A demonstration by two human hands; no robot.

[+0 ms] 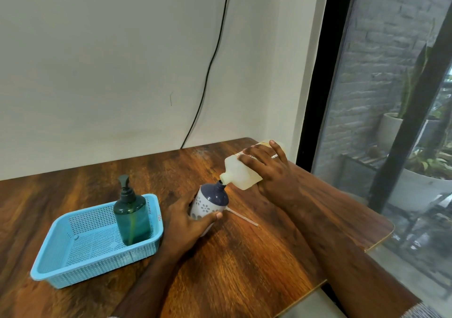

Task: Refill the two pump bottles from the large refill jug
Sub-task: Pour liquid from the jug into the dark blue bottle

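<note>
Gripping the refill jug (241, 174) round its body, right hand (269, 171) has fingers curled over the top, jug tipped near horizontal, long axis running down-left, spout touching the open neck of the navy-topped pump bottle (210, 201). Left hand (188, 220) wraps that bottle's lower body, tilting its neck up-right toward the spout. Bottle lies down-left of the jug grip. Pour looks underway, flow not visible. Green pump bottle (132, 216) stands capped in blue basket (73, 256), well left, nearer left hand. Loose dip tube (243, 217) lies on table (244, 256).
</note>
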